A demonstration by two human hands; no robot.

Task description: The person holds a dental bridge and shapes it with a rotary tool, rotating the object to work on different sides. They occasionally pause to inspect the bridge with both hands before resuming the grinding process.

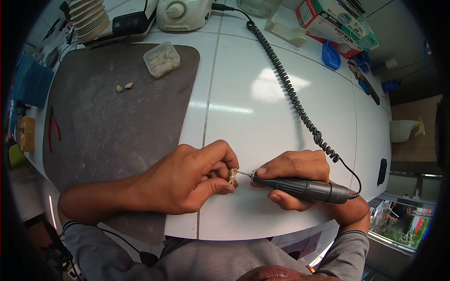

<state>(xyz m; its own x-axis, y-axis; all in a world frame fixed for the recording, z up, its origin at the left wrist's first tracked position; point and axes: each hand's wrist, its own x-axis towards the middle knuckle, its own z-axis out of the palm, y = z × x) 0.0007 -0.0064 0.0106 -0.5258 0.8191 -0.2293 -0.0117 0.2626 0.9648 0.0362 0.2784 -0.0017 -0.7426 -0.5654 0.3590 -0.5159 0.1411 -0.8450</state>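
Observation:
Near the front edge of the white tiled table, my left hand [199,178] pinches a small cream-coloured piece [232,176] between thumb and fingers. My right hand [295,175] is closed around a black rotary handpiece [307,188], which lies almost level and points left. Its thin metal bit reaches the small piece; whether the two touch is too small to tell. From the handpiece's rear end a coiled black cord [297,100] runs up to a white control box [183,14] at the back.
A grey mat [117,112] at left bears a clear tub [161,60] of pale pieces, two loose pieces [124,87] and red-handled pliers [53,131]. Boxes [335,28], a blue tray [331,55] and tools [364,83] stand back right; a spray bottle [405,130] is at right.

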